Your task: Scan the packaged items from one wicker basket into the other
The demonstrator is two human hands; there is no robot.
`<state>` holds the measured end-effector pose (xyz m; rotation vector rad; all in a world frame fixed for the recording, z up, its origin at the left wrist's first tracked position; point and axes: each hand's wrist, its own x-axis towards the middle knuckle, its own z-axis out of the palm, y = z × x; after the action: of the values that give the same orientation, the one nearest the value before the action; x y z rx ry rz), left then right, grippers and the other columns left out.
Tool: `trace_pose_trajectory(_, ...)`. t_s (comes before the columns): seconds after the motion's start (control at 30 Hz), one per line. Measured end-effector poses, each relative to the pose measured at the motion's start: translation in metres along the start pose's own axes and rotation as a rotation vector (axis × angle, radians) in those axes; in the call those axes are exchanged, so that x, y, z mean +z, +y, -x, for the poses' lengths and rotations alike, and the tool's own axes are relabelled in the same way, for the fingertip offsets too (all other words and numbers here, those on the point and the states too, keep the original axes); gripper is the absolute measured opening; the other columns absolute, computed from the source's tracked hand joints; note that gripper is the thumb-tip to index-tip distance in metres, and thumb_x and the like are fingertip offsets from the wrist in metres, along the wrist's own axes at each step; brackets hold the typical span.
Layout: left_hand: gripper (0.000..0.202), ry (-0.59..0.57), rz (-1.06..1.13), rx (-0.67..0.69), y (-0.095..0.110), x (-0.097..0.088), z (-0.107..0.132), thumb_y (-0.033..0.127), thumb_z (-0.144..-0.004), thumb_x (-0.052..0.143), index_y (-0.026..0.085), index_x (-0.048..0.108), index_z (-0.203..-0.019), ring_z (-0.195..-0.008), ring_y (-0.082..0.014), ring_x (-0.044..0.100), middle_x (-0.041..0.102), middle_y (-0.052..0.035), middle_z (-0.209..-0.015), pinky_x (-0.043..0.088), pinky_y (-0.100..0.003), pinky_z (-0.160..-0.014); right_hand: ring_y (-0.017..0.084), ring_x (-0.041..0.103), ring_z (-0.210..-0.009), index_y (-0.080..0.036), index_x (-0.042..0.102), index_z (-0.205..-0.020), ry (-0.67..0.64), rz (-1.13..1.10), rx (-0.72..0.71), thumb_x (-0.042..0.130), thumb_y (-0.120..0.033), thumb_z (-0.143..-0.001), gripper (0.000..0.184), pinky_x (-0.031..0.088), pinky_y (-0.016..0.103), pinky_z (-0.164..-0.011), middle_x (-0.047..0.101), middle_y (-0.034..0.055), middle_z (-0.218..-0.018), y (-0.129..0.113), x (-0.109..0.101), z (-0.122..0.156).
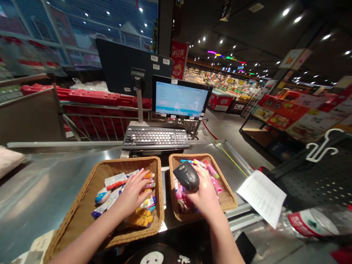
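My left hand (134,192) lies over the packets in the left wicker basket (79,212), fingers stretched out and apart. Under and around it are a white and red box (116,180), a blue and white rounded item (102,195) and a yellow packet (140,217). Whether my fingertips press on any packet is hard to tell. My right hand (205,189) grips a black barcode scanner (187,176), held above the right wicker basket (229,198). Pink and colourful small goods, among them a pink tube (216,184), fill that basket below the scanner.
Behind the baskets stand a keyboard (155,138) and a lit screen (181,99), with a larger dark monitor (121,69) to the left. A paper sheet (262,196), a large bottle (313,223) and a white hanger (321,148) are at right. The metal counter (49,183) extends left.
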<state>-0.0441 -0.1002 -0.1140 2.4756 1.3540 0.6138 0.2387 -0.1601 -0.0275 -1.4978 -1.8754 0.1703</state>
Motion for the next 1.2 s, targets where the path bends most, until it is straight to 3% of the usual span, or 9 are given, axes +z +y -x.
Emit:
trace_pose_trajectory(0.07, 0.034, 0.018, 0.003, 0.045, 0.020, 0.002, -0.020, 0.041, -0.088, 0.056, 0.026, 0.062, -0.118, -0.145, -0.0333, 0.029, 0.042, -0.0097, -0.152, 0.023, -0.063, -0.115, 0.032, 0.046, -0.134, -0.019, 0.059, -0.123, 0.031, 0.042, 0.009, 0.061, -0.015, -0.071, 0.053, 0.030, 0.055, -0.116, 0.061, 0.0115, -0.129, 0.013, -0.016, 0.004)
trace_pose_trajectory(0.23, 0.047, -0.003, 0.049, 0.231, 0.074, 0.022, -0.072, 0.043, -0.083, 0.065, 0.026, 0.057, -0.126, -0.146, -0.0349, 0.024, 0.035, -0.0121, -0.156, 0.016, -0.064, -0.116, 0.036, 0.040, -0.139, -0.019, 0.053, -0.129, 0.134, 0.149, 0.126, 0.060, -0.021, -0.075, 0.055, 0.025, 0.066, -0.114, 0.058, 0.0127, -0.134, 0.039, -0.051, 0.017)
trace_pose_trajectory(0.4, 0.059, -0.122, 0.051, 0.392, 0.125, 0.061, -0.114, 0.042, -0.078, 0.070, 0.026, 0.053, -0.131, -0.147, -0.0368, 0.019, 0.031, -0.0148, -0.157, 0.011, -0.066, -0.116, 0.036, 0.037, -0.141, -0.020, 0.052, -0.130, 0.190, 0.186, 0.143, 0.060, -0.024, -0.078, 0.052, 0.024, 0.067, -0.114, 0.057, 0.0122, -0.135, 0.055, -0.079, 0.027)
trace_pose_trajectory(0.5, 0.070, -0.209, 0.002, 0.453, 0.152, 0.088, -0.131, 0.037, -0.072, 0.074, 0.026, 0.048, -0.136, -0.148, -0.0372, 0.015, 0.020, -0.0143, -0.161, 0.011, -0.064, -0.117, 0.036, 0.036, -0.141, -0.021, 0.052, -0.130, 0.196, 0.199, 0.151, 0.060, -0.022, -0.077, 0.053, 0.025, 0.066, -0.114, 0.057, 0.0117, -0.135, 0.065, -0.090, 0.032)
trace_pose_trajectory(0.6, 0.082, -0.272, -0.033, 0.529, 0.172, 0.112, -0.143, 0.034, -0.064, 0.078, 0.024, 0.046, -0.138, -0.148, -0.0395, 0.015, 0.022, -0.0151, -0.160, 0.006, -0.062, -0.118, 0.036, 0.036, -0.141, -0.019, 0.053, -0.127, 0.203, 0.192, 0.164, 0.061, -0.020, -0.075, 0.053, 0.025, 0.065, -0.115, 0.057, 0.0125, -0.134, 0.074, -0.097, 0.037)
trace_pose_trajectory(0.8, 0.079, -0.326, -0.037, 0.556, 0.185, 0.147, -0.156, 0.039, -0.064, 0.081, 0.020, 0.050, -0.134, -0.147, -0.0408, 0.017, 0.031, -0.0180, -0.156, 0.001, -0.065, -0.116, 0.035, 0.036, -0.141, -0.020, 0.052, -0.128, 0.206, 0.156, 0.194, 0.061, -0.016, -0.072, 0.056, 0.024, 0.064, -0.116, 0.057, 0.0120, -0.134, 0.090, -0.104, 0.045)
trace_pose_trajectory(1.07, 0.073, -0.343, -0.075, 0.531, 0.181, 0.166, -0.162, 0.042, -0.058, 0.085, 0.020, 0.061, -0.123, -0.144, -0.0414, 0.023, 0.034, -0.0182, -0.154, 0.002, -0.066, -0.115, 0.036, 0.036, -0.141, -0.021, 0.056, -0.125, 0.164, 0.158, 0.193, 0.062, -0.017, -0.071, 0.054, 0.025, 0.066, -0.115, 0.057, 0.0116, -0.134, 0.112, -0.107, 0.052)
trace_pose_trajectory(1.2, 0.068, -0.326, -0.092, 0.550, 0.178, 0.175, -0.164, 0.048, -0.064, 0.081, 0.020, 0.061, -0.123, -0.144, -0.0412, 0.024, 0.037, -0.0169, -0.152, 0.000, -0.067, -0.114, 0.037, 0.036, -0.141, -0.020, 0.056, -0.125, 0.152, 0.149, 0.203, 0.062, -0.018, -0.072, 0.054, 0.025, 0.067, -0.114, 0.057, 0.0119, -0.134, 0.116, -0.109, 0.051)
